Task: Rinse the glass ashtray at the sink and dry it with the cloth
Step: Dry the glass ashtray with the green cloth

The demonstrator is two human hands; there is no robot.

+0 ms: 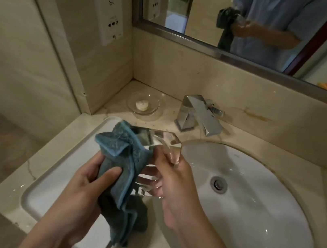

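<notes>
A clear square glass ashtray (167, 141) is held on edge above the left rim of the white sink (254, 192). My right hand (173, 180) grips it from the right, fingers showing through the glass. My left hand (88, 182) is closed around a blue cloth (124, 154). The cloth's upper fold presses against the ashtray's left side, and its tail hangs down over the counter. The ashtray's lower left part is hidden behind the cloth.
A chrome faucet (199, 116) stands behind the sink, no water running. A glass soap dish (143, 105) with a small soap sits at the back left. A white tray (70, 173) lies on the counter under my left hand. A mirror (258, 21) hangs above.
</notes>
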